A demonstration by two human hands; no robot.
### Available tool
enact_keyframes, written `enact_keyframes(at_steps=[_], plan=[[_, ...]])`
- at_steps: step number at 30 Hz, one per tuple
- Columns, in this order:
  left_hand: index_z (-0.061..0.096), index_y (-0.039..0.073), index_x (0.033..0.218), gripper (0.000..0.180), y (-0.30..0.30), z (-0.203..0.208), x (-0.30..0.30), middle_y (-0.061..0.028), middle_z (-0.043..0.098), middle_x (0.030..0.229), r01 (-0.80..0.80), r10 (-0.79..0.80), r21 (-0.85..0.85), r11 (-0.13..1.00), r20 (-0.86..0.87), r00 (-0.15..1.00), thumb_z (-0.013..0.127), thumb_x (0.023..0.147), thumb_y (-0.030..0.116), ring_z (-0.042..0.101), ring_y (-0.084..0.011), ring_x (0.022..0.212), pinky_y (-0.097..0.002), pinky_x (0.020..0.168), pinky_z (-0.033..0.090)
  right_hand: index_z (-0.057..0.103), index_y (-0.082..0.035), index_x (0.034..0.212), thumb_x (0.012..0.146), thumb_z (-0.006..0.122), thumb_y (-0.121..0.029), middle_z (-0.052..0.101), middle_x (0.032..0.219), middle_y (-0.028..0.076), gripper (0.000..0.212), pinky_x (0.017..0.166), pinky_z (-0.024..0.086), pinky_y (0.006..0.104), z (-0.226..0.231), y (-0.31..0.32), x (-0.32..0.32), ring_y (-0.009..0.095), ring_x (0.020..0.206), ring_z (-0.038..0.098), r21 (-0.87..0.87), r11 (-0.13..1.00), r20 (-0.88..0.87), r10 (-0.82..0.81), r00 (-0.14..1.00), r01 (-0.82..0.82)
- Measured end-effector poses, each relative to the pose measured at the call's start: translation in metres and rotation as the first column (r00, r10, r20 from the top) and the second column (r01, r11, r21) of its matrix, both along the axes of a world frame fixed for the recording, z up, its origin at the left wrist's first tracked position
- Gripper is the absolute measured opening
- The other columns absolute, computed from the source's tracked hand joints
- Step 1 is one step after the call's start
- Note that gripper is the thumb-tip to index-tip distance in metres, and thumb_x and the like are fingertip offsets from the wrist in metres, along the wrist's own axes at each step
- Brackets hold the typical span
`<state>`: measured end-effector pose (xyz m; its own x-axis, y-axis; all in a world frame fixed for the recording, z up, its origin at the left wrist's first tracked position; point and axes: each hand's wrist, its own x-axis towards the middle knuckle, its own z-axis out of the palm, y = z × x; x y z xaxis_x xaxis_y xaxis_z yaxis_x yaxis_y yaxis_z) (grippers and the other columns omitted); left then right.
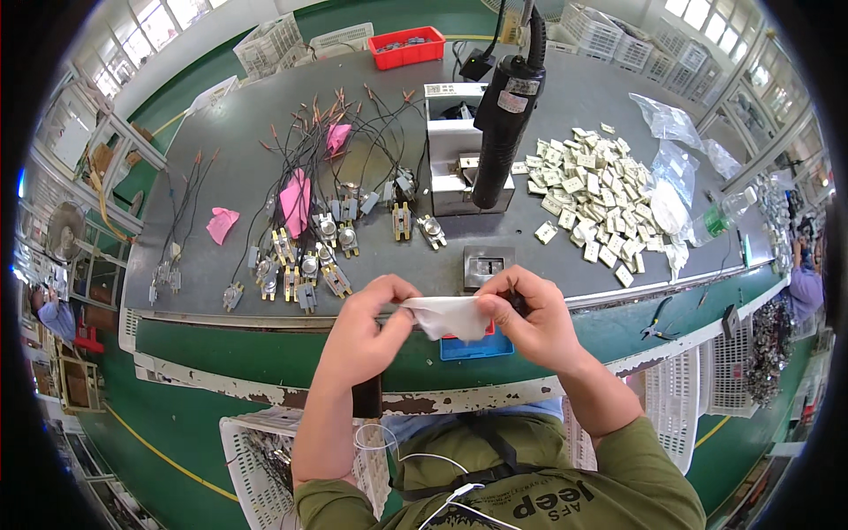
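Between my hands, over the front edge of the bench, stretches a thin, limp white piece [449, 316] that looks like cloth. My left hand [371, 327] pinches its left end between thumb and fingers. At the other end my right hand [537, 320] grips it with thumb and forefinger. Something small and dark shows by the right fingers, too hidden to name. Just beyond stands a small grey metal fixture [488, 263]. Below the white piece, partly covered by it, sits a blue tray [477, 346] with something red in it.
A black powered screwdriver [508, 132] hangs over a grey machine [450, 190]. Cream rectangular parts [592, 194] lie heaped at right, near plastic bags [671, 163] and a bottle [724, 216]. Wired metal assemblies [309, 252] spread at left. Pliers [658, 322] lie front right; a red bin [406, 49] stands behind.
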<state>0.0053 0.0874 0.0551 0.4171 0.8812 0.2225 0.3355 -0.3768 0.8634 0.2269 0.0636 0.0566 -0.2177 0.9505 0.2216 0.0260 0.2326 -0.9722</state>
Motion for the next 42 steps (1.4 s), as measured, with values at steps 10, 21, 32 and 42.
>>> enact_keyframes(at_steps=[10,21,32,42], plan=[[0.054,-0.001,0.091,0.012,-0.008,0.017,0.008,-0.0039,0.053,0.089,-0.046,0.051,-0.027,0.999,0.284,0.958,0.046,0.093,0.007,0.048,-0.0092,0.08,-0.0216,0.072,0.038,0.055,-0.001,0.087,0.092,0.058,-0.019,0.058,0.089,0.004,0.019,0.057,0.036,0.019,0.01,-0.002,0.002,0.003,0.064,0.043,-0.173,0.984,-0.216,0.001,0.976,-0.039],[0.062,0.003,0.09,0.01,-0.009,0.042,0.012,-0.0095,0.062,0.079,-0.146,0.151,0.18,0.973,-0.015,0.988,0.055,0.083,0.003,0.058,-0.0236,0.07,-0.0324,0.066,0.046,0.058,-0.002,0.099,0.087,0.063,-0.018,0.058,0.099,0.003,0.02,0.05,0.033,0.0171,-0.009,0.009,-0.007,0.002,0.058,0.04,-0.103,0.993,-0.007,-0.062,0.998,0.061],[0.065,0.001,0.094,0.014,-0.008,0.045,-0.004,-0.0095,0.062,0.078,-0.084,0.111,0.198,0.977,-0.133,0.985,0.064,0.082,0.006,0.059,-0.0165,0.066,-0.0268,0.06,0.047,0.061,-0.001,0.082,0.079,0.068,-0.011,0.056,0.064,0.004,0.013,0.049,0.038,0.0233,0.016,0.013,-0.028,0.008,0.052,0.046,0.099,0.995,0.27,-0.051,0.962,0.025],[0.059,-0.001,0.085,0.01,0.006,0.031,-0.031,-0.0091,0.058,0.086,0.043,-0.046,0.029,0.999,0.1,0.994,0.06,0.085,0.009,0.055,-0.0195,0.083,-0.0289,0.077,0.042,0.058,0.001,0.082,0.086,0.054,-0.009,0.053,0.066,-0.002,0.011,0.051,0.034,0.0204,0.019,0.013,-0.014,0.003,0.057,0.042,-0.08,0.997,0.138,0.023,0.99,-0.012]])
